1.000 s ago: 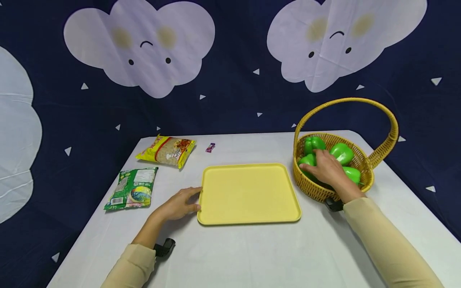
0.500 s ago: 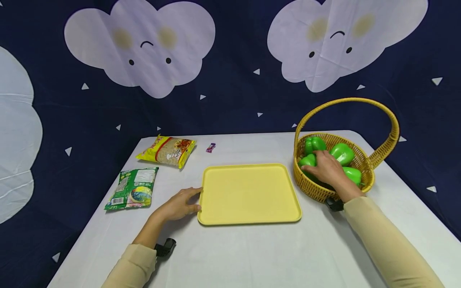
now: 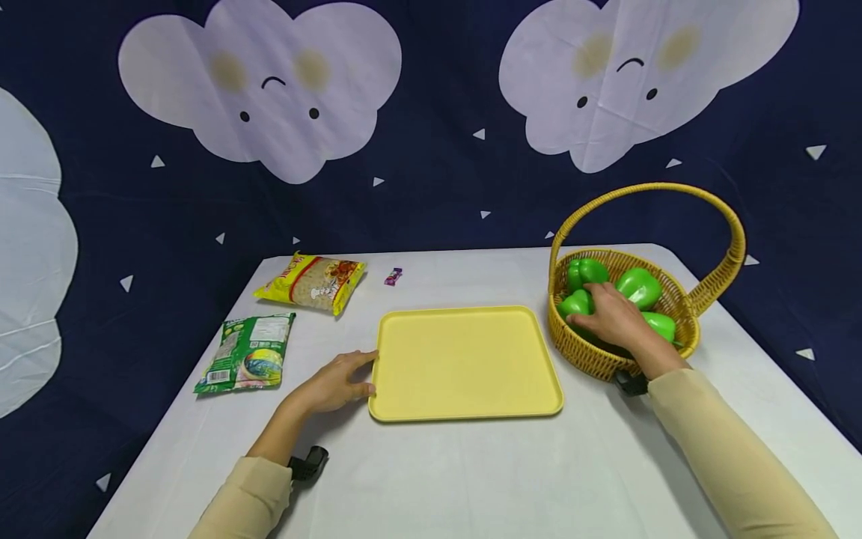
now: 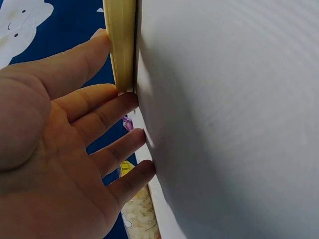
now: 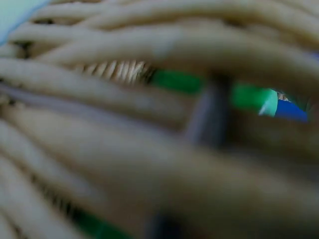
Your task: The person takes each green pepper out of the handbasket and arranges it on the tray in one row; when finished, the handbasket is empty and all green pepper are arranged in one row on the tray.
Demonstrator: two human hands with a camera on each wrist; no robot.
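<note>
My left hand [image 3: 334, 383] touches the left edge of a yellow rectangular tray [image 3: 468, 363], which lies flat on the table. In the left wrist view the thumb and index fingertip meet the tray's rim [image 4: 122, 50]; the fingers are fairly straight and spread, and the other fingertips rest on the tabletop. My right hand [image 3: 616, 318] reaches down into a wicker basket [image 3: 586, 359] among several green bell peppers [image 3: 638, 288]. Its thumb and index finger lie beside the left pepper [image 3: 575, 303]; the other fingertips are hidden. Blurred basket weave [image 5: 124, 149] fills most of the right wrist view.
A green packet [image 3: 249, 352] and a yellow bag with a clear window [image 3: 314, 282] lie at the left of the white table [image 3: 431, 479]. A small purple wrapped sweet [image 3: 393, 276] lies behind the tray. The basket's tall handle [image 3: 646, 187] arches over the peppers.
My right hand and forearm have shifted very slightly to the right within the basket. The left hand and the tray have stayed in place.
</note>
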